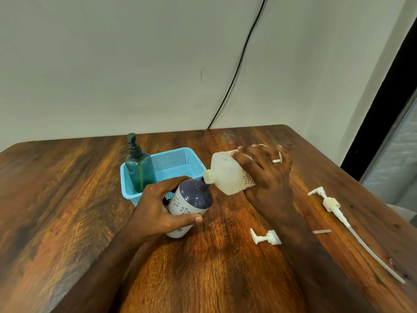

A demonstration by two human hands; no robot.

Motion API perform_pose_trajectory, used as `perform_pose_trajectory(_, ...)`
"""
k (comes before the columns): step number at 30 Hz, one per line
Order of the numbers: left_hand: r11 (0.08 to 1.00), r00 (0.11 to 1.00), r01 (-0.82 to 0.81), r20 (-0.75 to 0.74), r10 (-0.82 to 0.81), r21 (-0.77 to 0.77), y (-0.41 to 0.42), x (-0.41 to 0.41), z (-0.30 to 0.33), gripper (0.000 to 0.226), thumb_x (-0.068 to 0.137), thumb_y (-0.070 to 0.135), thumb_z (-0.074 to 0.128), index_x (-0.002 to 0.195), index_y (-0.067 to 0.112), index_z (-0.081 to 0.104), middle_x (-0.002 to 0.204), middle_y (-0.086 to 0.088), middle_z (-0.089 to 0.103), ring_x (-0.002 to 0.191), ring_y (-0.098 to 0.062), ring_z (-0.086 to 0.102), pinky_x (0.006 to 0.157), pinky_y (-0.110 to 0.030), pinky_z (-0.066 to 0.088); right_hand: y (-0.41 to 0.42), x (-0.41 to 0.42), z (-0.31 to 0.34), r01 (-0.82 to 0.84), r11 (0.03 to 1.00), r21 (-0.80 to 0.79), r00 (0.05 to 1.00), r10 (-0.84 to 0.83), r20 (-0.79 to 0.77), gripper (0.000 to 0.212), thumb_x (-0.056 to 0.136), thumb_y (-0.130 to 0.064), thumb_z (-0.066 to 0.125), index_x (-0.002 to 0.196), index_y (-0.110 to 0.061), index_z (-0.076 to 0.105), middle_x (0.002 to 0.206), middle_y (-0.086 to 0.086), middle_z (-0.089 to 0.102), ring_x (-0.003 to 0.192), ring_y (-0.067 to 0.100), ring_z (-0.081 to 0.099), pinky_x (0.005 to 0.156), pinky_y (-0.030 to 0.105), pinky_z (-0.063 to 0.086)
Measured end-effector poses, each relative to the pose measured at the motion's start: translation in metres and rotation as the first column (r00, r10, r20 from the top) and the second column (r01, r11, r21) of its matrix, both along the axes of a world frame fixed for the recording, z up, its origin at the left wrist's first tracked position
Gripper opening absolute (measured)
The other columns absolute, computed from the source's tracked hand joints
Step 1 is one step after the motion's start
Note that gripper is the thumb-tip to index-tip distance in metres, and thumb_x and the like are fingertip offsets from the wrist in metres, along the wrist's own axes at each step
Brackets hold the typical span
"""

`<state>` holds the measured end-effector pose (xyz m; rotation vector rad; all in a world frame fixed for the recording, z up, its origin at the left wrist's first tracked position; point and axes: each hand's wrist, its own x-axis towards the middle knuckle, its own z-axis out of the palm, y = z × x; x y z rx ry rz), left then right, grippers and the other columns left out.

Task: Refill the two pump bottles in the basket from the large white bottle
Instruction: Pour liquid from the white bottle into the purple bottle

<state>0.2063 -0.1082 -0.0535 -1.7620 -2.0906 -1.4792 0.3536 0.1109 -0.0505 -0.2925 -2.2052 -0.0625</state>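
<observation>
The wooden table [67, 199] fills the lower frame, and left of centre on it sits the blue basket [180, 159] with the green pump bottle [140, 170] upright in its left end. At centre my right hand [266, 172] grips the large white bottle [228, 175] tipped on its side, spout meeting the open neck of the purple-and-white bottle [191, 199], which my left hand [158, 208] holds tilted. Lower right lie the long-tubed pump [331, 204] and the small white pump [266, 238].

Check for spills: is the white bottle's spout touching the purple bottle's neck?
Touching. The head view shows the white bottle's spout resting on the open neck of the purple bottle, no gap.
</observation>
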Motion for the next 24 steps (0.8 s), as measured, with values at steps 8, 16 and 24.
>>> perform_pose_trajectory(8, 1.000, 1.000, 0.005, 0.005, -0.005, 0.022, -0.0003, 0.0026, 0.0019, 0.066, 0.061, 0.062, 0.082, 0.116, 0.030, 0.064, 0.114, 0.031, 0.066, 0.105, 0.005, 0.064, 0.076, -0.004, 0.047, -0.0009, 0.0005, 0.0007, -0.010, 1.000, 0.004, 1.000, 0.010, -0.007, 0.079, 0.068, -0.030, 0.089, 0.134, -0.031, 0.044, 0.137, 0.006, 0.058, 0.130, 0.033, 0.048, 0.112, 0.066, 0.023)
perform_pose_trajectory(16, 1.000, 1.000, 0.004, -0.009, -0.004, 0.018, -0.0005, 0.0005, 0.0009, 0.067, 0.061, 0.056, 0.084, 0.117, 0.024, 0.068, 0.114, 0.024, 0.069, 0.104, 0.003, 0.066, 0.077, -0.005, 0.047, -0.0006, 0.0005, 0.0009, -0.011, 1.000, 0.001, 1.000, 0.011, -0.002, 0.082, 0.067, -0.030, 0.090, 0.135, -0.031, 0.044, 0.137, 0.006, 0.058, 0.130, 0.033, 0.048, 0.113, 0.066, 0.023)
perform_pose_trajectory(24, 1.000, 1.000, -0.007, 0.000, 0.007, 0.002, -0.0006, -0.0003, -0.0005, 0.066, 0.061, 0.054, 0.084, 0.119, 0.030, 0.064, 0.117, 0.032, 0.065, 0.108, 0.006, 0.064, 0.079, -0.005, 0.049, -0.0006, 0.0004, 0.0006, -0.011, 1.000, 0.005, 1.000, 0.011, -0.006, 0.081, 0.067, -0.031, 0.089, 0.134, -0.031, 0.044, 0.137, 0.007, 0.058, 0.129, 0.033, 0.049, 0.113, 0.065, 0.023)
